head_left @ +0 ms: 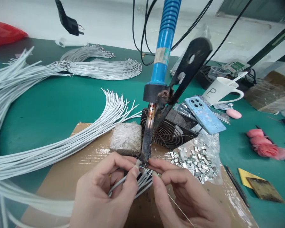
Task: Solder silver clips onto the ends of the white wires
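Left hand (pixel 106 193) pinching 1 white wire (pixel 118 183) up to the soldering iron tip (pixel 144 155); right hand (pixel 180 196) pinched on thin solder wire (pixel 180 209) at the same tip. Joint apparently mid-solder. Left of the iron, large bundles of white wires (pixel 49 148); right of it, a bag of metal clips (pixel 197 161).

left hand (pixel 104 190), right hand (pixel 187 196), fingertips pinched together
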